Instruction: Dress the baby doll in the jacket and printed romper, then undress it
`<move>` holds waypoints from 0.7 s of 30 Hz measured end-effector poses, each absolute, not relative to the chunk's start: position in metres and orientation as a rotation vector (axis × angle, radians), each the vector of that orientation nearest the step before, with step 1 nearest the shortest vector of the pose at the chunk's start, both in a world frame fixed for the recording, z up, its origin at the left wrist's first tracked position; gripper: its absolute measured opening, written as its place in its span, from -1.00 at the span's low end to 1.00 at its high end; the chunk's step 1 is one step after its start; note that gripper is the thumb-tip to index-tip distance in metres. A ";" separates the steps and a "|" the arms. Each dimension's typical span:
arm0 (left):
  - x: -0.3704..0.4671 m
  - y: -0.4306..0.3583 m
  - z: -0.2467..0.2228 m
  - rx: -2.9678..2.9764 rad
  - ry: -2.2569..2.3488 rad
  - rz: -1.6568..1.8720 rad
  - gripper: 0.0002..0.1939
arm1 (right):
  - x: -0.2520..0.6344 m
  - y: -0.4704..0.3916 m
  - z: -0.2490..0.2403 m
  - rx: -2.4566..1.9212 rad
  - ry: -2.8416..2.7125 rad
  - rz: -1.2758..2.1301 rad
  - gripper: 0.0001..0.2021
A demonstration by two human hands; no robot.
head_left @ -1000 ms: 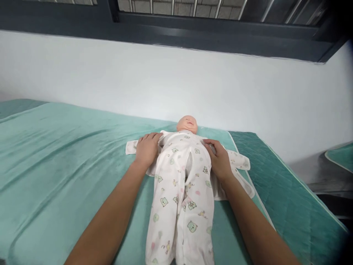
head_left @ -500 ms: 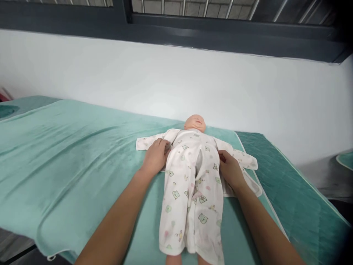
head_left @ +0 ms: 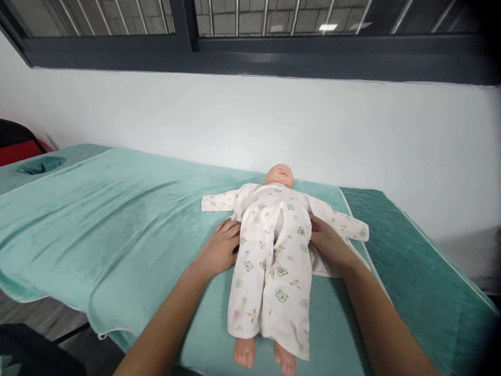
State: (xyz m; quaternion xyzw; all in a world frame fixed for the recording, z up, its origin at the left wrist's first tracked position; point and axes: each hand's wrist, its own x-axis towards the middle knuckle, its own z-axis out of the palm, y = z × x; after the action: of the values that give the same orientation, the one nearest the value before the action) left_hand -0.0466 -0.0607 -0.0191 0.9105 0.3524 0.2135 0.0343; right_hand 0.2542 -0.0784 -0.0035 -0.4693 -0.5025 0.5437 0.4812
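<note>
A baby doll (head_left: 279, 175) lies on its back, head toward the wall and bare feet toward me. It wears a white printed baby shirt (head_left: 342, 225) with sleeves spread out, and matching baby pants (head_left: 287, 292) with a gap at the crotch. My left hand (head_left: 221, 245) is closed at the side of the pants, fingers curled in against the cloth. On the opposite side, my right hand (head_left: 331, 243) pinches the pants near the hip; its fingertips are partly hidden by the fabric. Part of the shirt's hem lies spread beneath my right wrist.
A light green cover (head_left: 117, 219) with wrinkles drapes over the bed, and a darker green quilted surface (head_left: 422, 271) extends at right. A round hole (head_left: 43, 165) shows at the far left end. Behind are a white wall (head_left: 235, 120) and a dark window frame (head_left: 313, 57).
The view has tilted and shifted, showing the doll's feet and more of the bed's left end. My left hand has slid down along the pants toward me; my right hand stays at the hip.
</note>
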 end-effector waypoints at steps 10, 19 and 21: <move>-0.068 -0.063 -0.010 2.881 1.189 0.524 -0.75 | 0.259 -0.071 -0.021 -1.167 -1.173 1.295 -0.64; -0.076 -0.089 -0.002 2.984 1.202 0.453 -0.73 | 0.268 -0.071 -0.019 -1.518 -1.379 1.027 -0.70; -0.065 -0.093 -0.003 2.959 1.197 0.541 -0.70 | 0.270 -0.075 -0.015 -1.583 -1.416 1.016 -0.75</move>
State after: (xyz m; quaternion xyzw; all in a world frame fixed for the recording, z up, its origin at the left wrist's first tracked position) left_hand -0.0646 -0.0926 -0.0025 0.9129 0.3693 0.1671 -0.0479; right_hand 0.2697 -0.0746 -0.0153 -0.6209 -0.5553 0.3985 0.3838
